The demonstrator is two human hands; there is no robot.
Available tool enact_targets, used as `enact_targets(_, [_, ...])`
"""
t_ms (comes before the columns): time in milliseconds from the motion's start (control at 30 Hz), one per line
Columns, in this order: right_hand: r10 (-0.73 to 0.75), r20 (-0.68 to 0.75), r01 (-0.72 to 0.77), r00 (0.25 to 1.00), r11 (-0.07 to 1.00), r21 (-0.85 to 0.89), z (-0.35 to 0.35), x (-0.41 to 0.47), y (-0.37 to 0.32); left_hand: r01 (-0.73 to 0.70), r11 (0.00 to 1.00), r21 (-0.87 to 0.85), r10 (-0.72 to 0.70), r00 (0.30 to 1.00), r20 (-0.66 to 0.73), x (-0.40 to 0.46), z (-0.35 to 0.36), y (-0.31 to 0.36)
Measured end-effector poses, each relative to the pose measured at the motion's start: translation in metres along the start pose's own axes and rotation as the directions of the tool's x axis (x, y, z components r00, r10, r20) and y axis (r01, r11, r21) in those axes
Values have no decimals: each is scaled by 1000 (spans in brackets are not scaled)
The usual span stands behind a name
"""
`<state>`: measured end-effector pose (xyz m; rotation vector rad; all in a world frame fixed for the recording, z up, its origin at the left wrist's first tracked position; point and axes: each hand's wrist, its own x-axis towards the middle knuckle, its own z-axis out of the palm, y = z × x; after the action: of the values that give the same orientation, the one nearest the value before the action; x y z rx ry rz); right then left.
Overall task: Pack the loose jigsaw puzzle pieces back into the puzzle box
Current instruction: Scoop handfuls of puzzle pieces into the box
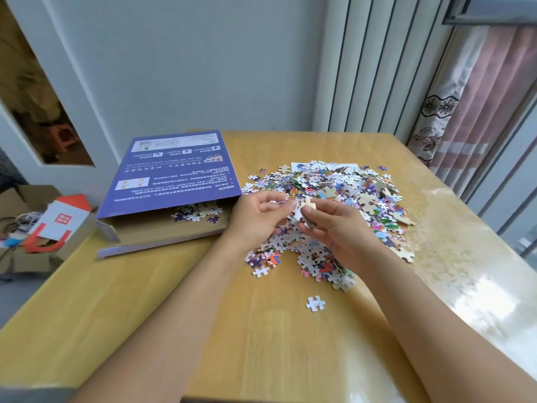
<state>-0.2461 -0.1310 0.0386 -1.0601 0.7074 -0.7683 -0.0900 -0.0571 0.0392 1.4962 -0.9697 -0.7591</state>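
A large heap of loose jigsaw pieces (343, 193) covers the middle and right of the wooden table (162, 292). The flat puzzle box (162, 228) lies to the left, its purple lid (171, 173) propped over it, with a few pieces (197, 213) inside. My left hand (258, 216) and my right hand (334, 225) meet above the near edge of the heap, fingers curled. Both pinch a small clump of pieces (303, 212) held between them. One white piece (315, 303) lies alone nearer me.
Cardboard boxes and a red-and-white carton (62, 219) sit on the floor left of the table. A wall and ribbed panels stand behind. A curtain (470, 106) and window frame run along the right edge.
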Motion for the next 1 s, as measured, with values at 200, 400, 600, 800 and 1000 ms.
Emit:
enact_targets(200, [230,157,-234,960,972,5,62,-11,-1,-138,777,614,437,820,-369,-38,-101,-15])
enact_targets(400, [341,51,-336,939,937,-93,160,19,31,-20,616,788,425,850,-311,-59,-153,-62])
enact_targets(600, [389,-13,-387,921,914,-119,197,41,42,-1,603,798,421,850,-317,-62,-156,-72])
enact_targets(800, [371,53,-375,927,924,74,211,50,57,22,577,817,427,844,-324,-64,-157,-72])
enact_targets(1000, [70,-9,-68,998,936,-346,176,49,60,-24,595,803,442,845,-302,-62,-158,-75])
